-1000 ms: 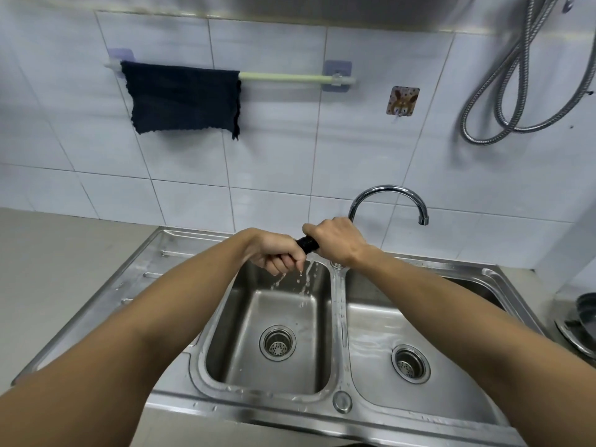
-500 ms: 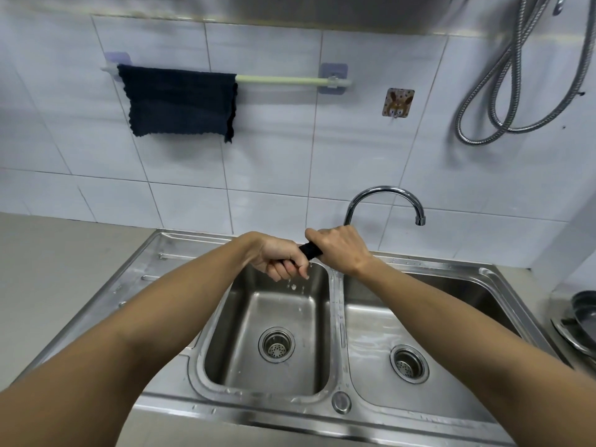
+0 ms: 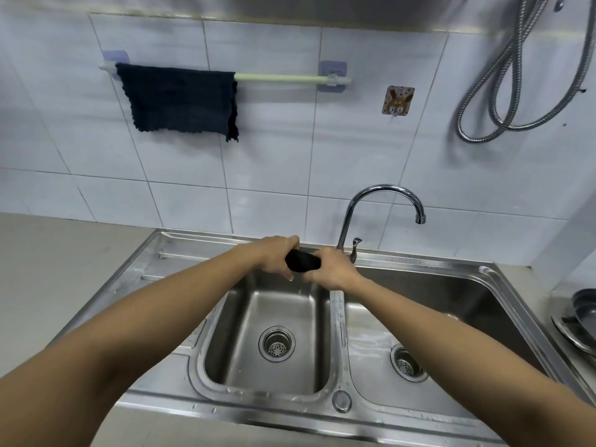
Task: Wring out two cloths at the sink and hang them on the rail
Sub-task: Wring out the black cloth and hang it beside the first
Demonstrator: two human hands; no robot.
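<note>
Dark cloth (image 3: 302,263) twisted into a short, thick roll above the back rim of the left basin (image 3: 267,321), gripped at one end by the left hand (image 3: 276,257) and at the other by the right hand (image 3: 332,267), fingers of both curled tight round it. Dripping a second ago, with drops falling into the basin; none visible now, and more of the roll showing between the hands. Probably wrung nearly dry, so ready for hanging. Other cloth (image 3: 180,100) already draped over the left part of the rail (image 3: 283,78), leaving the right part bare for this one. Steel sink (image 3: 180,253) set in a grey surface (image 3: 48,269), drainboard toward its left edge, second basin (image 3: 451,304) to the right with some water pooled at the bottom. Tap (image 3: 383,196) at the back, spout over the right basin. White tiled wall behind, a small hook (image 3: 397,101) and a looped metal hose (image 3: 516,91) hanging on it; dark pans (image 3: 580,321) at the right edge.
</note>
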